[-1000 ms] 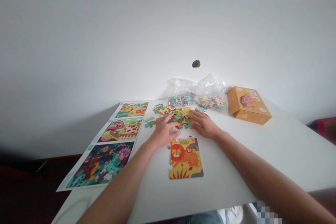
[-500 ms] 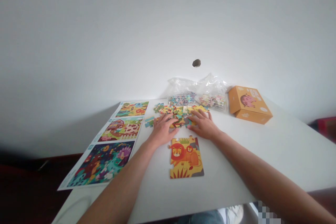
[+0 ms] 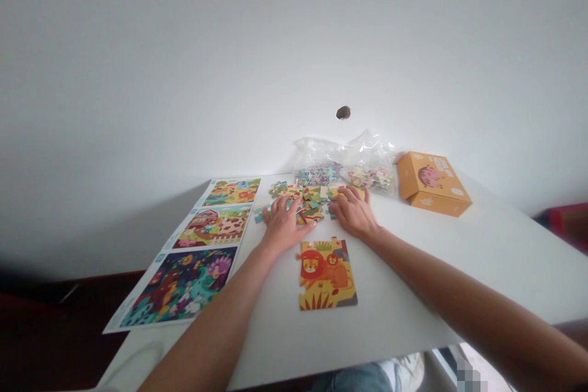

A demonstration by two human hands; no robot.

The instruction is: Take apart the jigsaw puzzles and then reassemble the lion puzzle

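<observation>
Leaning over one white table [image 3: 459, 269]; its near edge is cut off at the bottom of the frame. One long reference sheet [image 3: 214, 226] lies left of centre and has three printed pictures in a row. Two clear bags [image 3: 344, 162] sit at the far edge against the wall, and the pieces inside are too small to count. One orange box [image 3: 432, 182] sits right of the bags, closed, print unreadable. One joined lion section [image 3: 327, 274] lies flat at centre, nearer me than my hands; I can't count its pieces.

My left hand [image 3: 282, 226] and right hand [image 3: 353, 214] both lie palm down with fingers spread, resting on the loose pieces [image 3: 312, 196] and gripping nothing I can see. That pile is just above centre, between the lion section and the bags. It's overlapping and partly hidden under my fingers, so no count. One dark spot [image 3: 343, 113] is on the wall, unclear what.
</observation>
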